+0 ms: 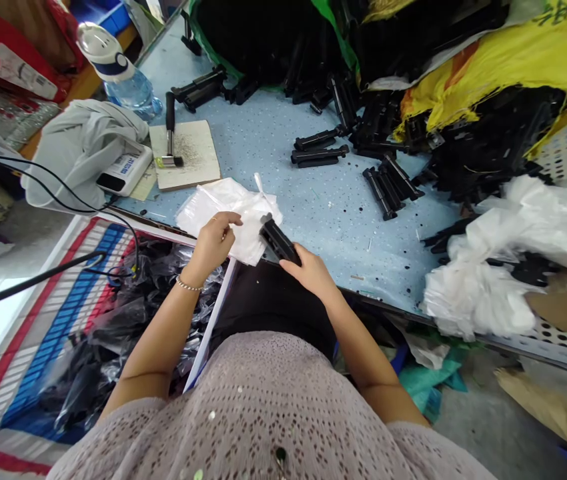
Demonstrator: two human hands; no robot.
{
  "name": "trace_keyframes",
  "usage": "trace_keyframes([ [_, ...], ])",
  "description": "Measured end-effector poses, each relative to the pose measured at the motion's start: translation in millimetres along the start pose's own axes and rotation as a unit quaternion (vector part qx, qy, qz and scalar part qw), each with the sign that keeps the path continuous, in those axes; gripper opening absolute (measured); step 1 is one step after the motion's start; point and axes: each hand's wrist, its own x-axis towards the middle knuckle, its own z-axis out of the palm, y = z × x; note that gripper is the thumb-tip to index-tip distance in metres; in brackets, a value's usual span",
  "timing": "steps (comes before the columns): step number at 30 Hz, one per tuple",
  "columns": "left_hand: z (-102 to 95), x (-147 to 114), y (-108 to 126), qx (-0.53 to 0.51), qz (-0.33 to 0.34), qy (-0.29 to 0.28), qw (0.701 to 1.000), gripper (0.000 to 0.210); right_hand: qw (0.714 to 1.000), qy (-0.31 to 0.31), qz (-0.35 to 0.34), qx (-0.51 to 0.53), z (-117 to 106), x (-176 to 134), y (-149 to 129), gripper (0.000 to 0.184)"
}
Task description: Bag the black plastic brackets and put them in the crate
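Observation:
My right hand point(309, 270) is closed around the lower end of a black plastic part point(279, 240), long and narrow with a grey tip. That part tilts up and left over the table's front edge. Beneath its upper end lies a stack of thin white plastic bags point(236, 207). Over the left side of the stack is my left hand point(216, 241), fingers curled and thumb close to the forefinger. Whether it pinches a bag's edge is too fine to make out. Similar black parts point(319, 150) lie on the blue speckled table point(263, 143).
A hammer point(170, 133) rests on a wooden board point(198, 150), near a water bottle point(121, 73). A yellow sack point(508, 63) spills black parts at right, beside crumpled white plastic point(493, 267). Bagged black parts fill a striped bag point(58, 320) at lower left. Black cables point(43, 277) cross there.

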Motion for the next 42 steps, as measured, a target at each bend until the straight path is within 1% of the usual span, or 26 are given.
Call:
trace_keyframes([
  [1,-0.5,-2.0,-0.3,0.030,0.017,0.002,0.999,0.033,1.000,0.010,-0.003,-0.024,0.0,0.1,-1.5,0.043],
  [4,0.3,-6.8,-2.3,0.124,0.040,-0.020,0.991,0.039,0.998,-0.021,-0.040,-0.038,1.2,0.2,-6.6,0.043],
  [6,1.9,-8.5,-4.2,0.151,0.030,-0.030,0.988,0.049,0.999,-0.018,-0.023,-0.037,1.2,-0.5,-8.6,0.039],
  [8,3.1,-9.2,-6.4,0.146,0.022,-0.031,0.989,0.054,1.000,-0.002,-0.012,0.013,0.0,-2.4,-8.6,0.042],
  [9,3.6,-9.3,-7.6,0.137,0.020,-0.030,0.990,0.054,0.998,-0.007,-0.022,0.065,-0.8,-3.7,-8.1,0.045],
  [10,3.9,-9.3,-8.7,0.126,0.019,-0.029,0.991,0.054,0.991,-0.025,-0.040,0.126,-1.2,-4.9,-7.2,0.047],
  [12,4.5,-9.2,-10.7,0.103,0.017,-0.026,0.994,0.055,0.966,-0.089,-0.062,0.235,0.2,-6.0,-5.0,0.046],
  [14,5.4,-9.7,-11.6,0.092,0.017,-0.009,0.996,0.056,0.945,-0.141,-0.039,0.292,5.5,-3.5,-2.2,0.042],
  [16,7.2,-12.5,-9.5,0.092,0.032,0.008,0.995,0.056,0.930,-0.158,0.005,0.331,14.2,3.3,1.1,0.038],
  [17,8.9,-15.3,-6.6,0.093,0.052,0.012,0.994,0.056,0.920,-0.161,0.023,0.357,19.2,7.9,2.8,0.039],
  [19,13.9,-24.0,3.5,0.084,0.117,0.005,0.990,0.059,0.886,-0.166,0.050,0.430,29.1,17.6,5.5,0.040],
  [21,20.6,-35.7,17.7,0.060,0.188,-0.011,0.980,0.064,0.845,-0.146,0.068,0.511,36.5,25.7,7.2,0.041],
  [22,24.1,-41.6,25.2,0.044,0.216,-0.020,0.975,0.067,0.827,-0.118,0.076,0.545,38.8,28.5,7.7,0.043],
  [23,27.4,-47.1,32.0,0.024,0.233,-0.028,0.972,0.069,0.813,-0.082,0.083,0.570,40.1,30.3,7.9,0.046],
  [25,32.8,-55.6,41.8,-0.018,0.240,-0.042,0.970,0.070,0.801,-0.020,0.092,0.591,40.4,30.6,7.7,0.055],
  [27,36.9,-59.9,45.2,-0.050,0.227,-0.053,0.971,0.068,0.805,0.003,0.091,0.586,40.1,27.3,6.3,0.062],
  [28,38.8,-60.5,44.9,-0.059,0.213,-0.060,0.973,0.067,0.812,0.011,0.085,0.578,40.6,24.8,5.1,0.062],
  [30,42.9,-59.0,42.5,-0.058,0.178,-0.086,0.979,0.069,0.829,0.042,0.068,0.553,43.5,19.6,1.7,0.054],
  [32,47.1,-54.7,41.0,-0.039,0.150,-0.104,0.982,0.082,0.851,0.091,0.056,0.515,47.5,14.7,-2.5,0.044],
  [33,48.9,-52.0,41.4,-0.030,0.141,-0.107,0.984,0.088,0.864,0.120,0.048,0.487,48.8,12.2,-4.4,0.039],
  [34,50.2,-49.2,42.7,-0.027,0.138,-0.108,0.984,0.087,0.881,0.144,0.038,0.449,49.1,9.3,-6.2,0.036],
  [36,50.8,-45.2,48.3,-0.043,0.140,-0.108,0.983,0.070,0.920,0.181,0.006,0.347,46.1,1.5,-8.6,0.031],
  [38,48.0,-44.7,56.6,-0.089,0.145,-0.112,0.979,0.052,0.953,0.193,-0.029,0.234,39.2,-9.0,-9.5,0.027],
  [40,40.1,-48.2,66.5,-0.138,0.140,-0.104,0.975,0.043,0.970,0.181,-0.071,0.149,31.1,-21.1,-9.8,0.024],
  [42,24.4,-54.7,77.0,-0.177,0.120,-0.079,0.974,0.041,0.972,0.151,-0.140,0.112,23.9,-32.9,-11.8,0.026],
])
